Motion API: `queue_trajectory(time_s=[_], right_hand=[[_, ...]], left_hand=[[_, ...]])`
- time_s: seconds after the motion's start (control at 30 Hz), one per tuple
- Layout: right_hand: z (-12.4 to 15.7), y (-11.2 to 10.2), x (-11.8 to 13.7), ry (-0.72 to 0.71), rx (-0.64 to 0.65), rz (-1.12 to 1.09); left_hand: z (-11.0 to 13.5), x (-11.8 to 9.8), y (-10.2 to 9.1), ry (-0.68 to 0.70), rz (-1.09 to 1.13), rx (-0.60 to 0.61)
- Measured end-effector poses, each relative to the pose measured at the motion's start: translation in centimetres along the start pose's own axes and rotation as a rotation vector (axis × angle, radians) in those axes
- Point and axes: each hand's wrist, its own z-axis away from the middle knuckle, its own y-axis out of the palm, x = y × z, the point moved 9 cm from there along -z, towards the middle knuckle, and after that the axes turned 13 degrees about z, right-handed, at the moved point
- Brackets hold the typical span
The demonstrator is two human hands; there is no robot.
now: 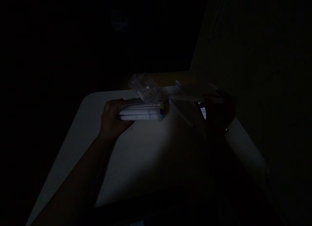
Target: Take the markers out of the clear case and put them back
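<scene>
The scene is very dark. My left hand [112, 117] is wrapped round the left end of a clear plastic case of white marker pens [143, 113], which lies on a white table [146, 148]. The case's clear lid [145, 87] stands open behind it. My right hand [216, 113] is a dim shape at the right and grips one white pen [192, 98] held level just above the table. Two more white pens [181, 114] lie loose between the case and my right hand.
The table's left edge runs diagonally from near the far left corner towards me. A pale wall or panel [243, 57] rises close at the right. Something small with white print [203, 112] sits by my right hand. Everything beyond the table is black.
</scene>
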Motion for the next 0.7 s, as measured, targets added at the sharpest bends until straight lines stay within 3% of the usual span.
queue_trajectory(time_s=[0.27, 0.37, 0.53, 0.7], right_hand=[[0.1, 0.8, -0.6, 0.056, 0.011, -0.254], [0.5, 1.6, -0.2, 0.062, 0.091, -0.283], [1.2, 2.6, -0.2, 0.032, 0.196, -0.203], [1.8, 4.2, 0.4, -0.054, 0.318, 0.087]], left_hand=[[0.0, -0.8, -0.1, 0.018, 0.011, -0.015], [-0.2, -1.0, -0.1, 0.02, 0.02, -0.013], [-0.2, -1.2, -0.1, 0.035, 0.052, 0.001], [-0.2, -1.4, 0.1, 0.045, 0.066, 0.017]])
